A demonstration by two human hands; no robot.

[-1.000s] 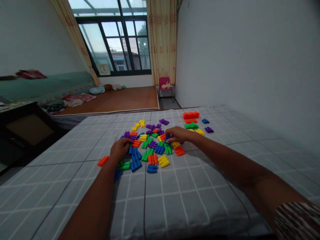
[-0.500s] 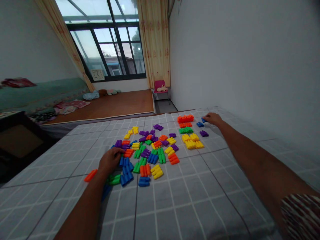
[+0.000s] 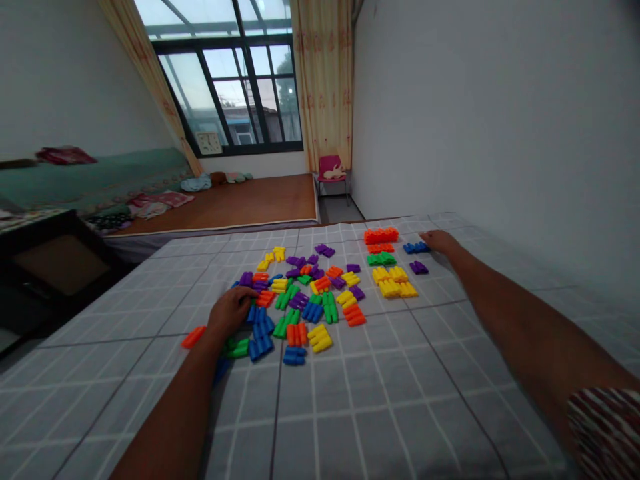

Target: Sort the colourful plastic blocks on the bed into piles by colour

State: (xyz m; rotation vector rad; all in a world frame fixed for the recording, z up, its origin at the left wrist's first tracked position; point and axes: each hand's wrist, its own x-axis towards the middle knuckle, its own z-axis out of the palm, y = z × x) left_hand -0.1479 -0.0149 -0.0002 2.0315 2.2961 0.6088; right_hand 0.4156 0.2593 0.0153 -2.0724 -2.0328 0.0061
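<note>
My left hand (image 3: 231, 312) is over the left side of a loose spread of coloured plastic blocks. Its fingers are curled together, and the fingertips are at the left end of an orange block (image 3: 265, 298); what they hold, if anything, is hidden. Several joined-looking blue blocks (image 3: 261, 333) lie just right of this wrist. At the far right, my right hand (image 3: 441, 241) has its fingers closed at the right end of a pair of blue blocks (image 3: 417, 247) lying on the cloth. A purple block (image 3: 419, 267) sits just in front of the pair.
Left of the blue pair, orange blocks (image 3: 381, 236), green blocks (image 3: 381, 259) and yellow blocks (image 3: 395, 282) form colour groups. A grey checked cloth (image 3: 380, 400) covers the surface. The white wall (image 3: 500, 133) rises along the right. Beyond are a brown bed mat (image 3: 260, 200) and a pink chair (image 3: 331, 167).
My right hand has brought its blue block down beside the other blue one, and the two now lie in a row. My left hand stays at the orange block. The view has shifted slightly left.
</note>
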